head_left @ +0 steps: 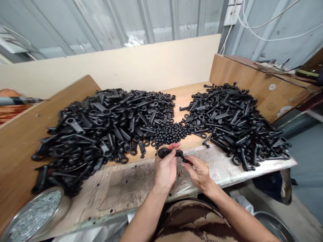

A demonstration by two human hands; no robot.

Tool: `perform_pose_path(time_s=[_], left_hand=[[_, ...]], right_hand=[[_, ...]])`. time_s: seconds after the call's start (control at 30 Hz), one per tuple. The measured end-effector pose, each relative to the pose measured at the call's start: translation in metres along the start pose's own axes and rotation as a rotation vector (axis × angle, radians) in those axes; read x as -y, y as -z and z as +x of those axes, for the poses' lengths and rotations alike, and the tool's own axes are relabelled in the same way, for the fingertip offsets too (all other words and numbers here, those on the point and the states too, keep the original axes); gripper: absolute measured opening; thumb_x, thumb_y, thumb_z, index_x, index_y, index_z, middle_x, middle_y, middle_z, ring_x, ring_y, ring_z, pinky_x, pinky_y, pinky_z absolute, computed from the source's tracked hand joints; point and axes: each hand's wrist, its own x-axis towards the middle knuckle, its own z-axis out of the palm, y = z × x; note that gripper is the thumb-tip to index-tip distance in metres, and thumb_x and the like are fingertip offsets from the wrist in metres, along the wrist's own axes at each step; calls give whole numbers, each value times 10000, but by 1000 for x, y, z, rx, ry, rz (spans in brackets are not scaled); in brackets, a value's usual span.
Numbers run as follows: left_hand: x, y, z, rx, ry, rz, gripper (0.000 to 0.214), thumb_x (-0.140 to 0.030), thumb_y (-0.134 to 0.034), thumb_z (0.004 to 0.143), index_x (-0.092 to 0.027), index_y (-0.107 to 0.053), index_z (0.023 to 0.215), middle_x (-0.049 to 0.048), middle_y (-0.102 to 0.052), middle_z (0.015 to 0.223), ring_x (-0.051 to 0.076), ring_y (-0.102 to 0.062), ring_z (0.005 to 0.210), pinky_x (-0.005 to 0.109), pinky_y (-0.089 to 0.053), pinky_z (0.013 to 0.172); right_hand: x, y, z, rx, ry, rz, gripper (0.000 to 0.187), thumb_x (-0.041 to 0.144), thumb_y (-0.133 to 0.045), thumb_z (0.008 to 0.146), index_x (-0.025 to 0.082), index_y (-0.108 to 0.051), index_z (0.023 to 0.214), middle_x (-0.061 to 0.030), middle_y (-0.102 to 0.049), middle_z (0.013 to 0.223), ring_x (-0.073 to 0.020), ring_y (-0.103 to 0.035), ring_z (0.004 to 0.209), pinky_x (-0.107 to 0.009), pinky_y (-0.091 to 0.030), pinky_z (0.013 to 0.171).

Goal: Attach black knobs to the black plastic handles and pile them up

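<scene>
My left hand (165, 166) is closed round a black lever-shaped part (167, 152) with a ring end, held just above the front of the bench. My right hand (198, 171) pinches the part's narrow end, with something small and dark between its fingertips that I cannot name. Both hands meet in the middle, right in front of a small heap of black balls (171, 132).
A big pile of black lever parts (101, 127) lies to the left and another (234, 117) to the right. A metal bowl of small silvery pieces (32, 215) sits at the front left. Wooden walls enclose the bench (121, 185). Another bowl rim (275, 225) shows lower right.
</scene>
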Motion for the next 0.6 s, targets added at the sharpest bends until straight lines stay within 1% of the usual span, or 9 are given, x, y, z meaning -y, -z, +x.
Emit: perform_pose_path(time_s=[0.13, 0.27, 0.37, 0.47, 0.53, 0.6], left_hand=[[9, -4, -7, 7, -60, 17, 172, -121, -694, 628, -191, -577, 735, -14, -653, 823, 180, -599, 943, 400, -365, 966], [14, -4, -13, 1, -142, 76, 160, -133, -677, 654, -210, -575, 750, -23, -648, 784, 189, -596, 966, 410, -360, 973], [15, -1, -18, 26, -231, 189, 98, -153, -650, 694, -214, -610, 757, -9, -645, 776, 202, -581, 1004, 397, -353, 984], [19, 4, -23, 61, -303, 346, 50, -175, -633, 720, -212, -650, 749, 22, -655, 855, 217, -573, 1011, 377, -366, 973], [22, 7, -25, 46, -325, 395, 39, -190, -643, 709, -217, -661, 732, 30, -657, 872, 227, -577, 996, 377, -375, 963], [27, 10, -26, 8, -335, 398, 22, -206, -660, 688, -224, -661, 701, 28, -656, 846, 239, -577, 988, 387, -376, 961]], right_hand=[[-3, -1, -5, -37, -4, -66, 103, 242, -549, 818, 201, -611, 890, -30, -653, 705, -152, -598, 582, -261, -494, 583], [-5, -2, -10, -41, -78, -45, 116, 259, -546, 817, 212, -620, 893, -16, -641, 669, -147, -584, 552, -259, -487, 564], [-5, -4, -12, -59, -167, 57, 131, 271, -560, 810, 223, -621, 915, -3, -635, 667, -138, -568, 533, -261, -479, 552], [-5, -7, -13, -58, -293, 214, 129, 284, -572, 799, 220, -630, 895, 13, -603, 611, -132, -543, 507, -262, -466, 530], [-4, -8, -14, -55, -408, 341, 124, 293, -585, 782, 215, -637, 864, 20, -584, 571, -132, -528, 487, -261, -461, 506], [-2, -9, -12, -68, -509, 440, 120, 298, -596, 764, 211, -643, 830, 24, -573, 546, -131, -516, 471, -260, -459, 489]])
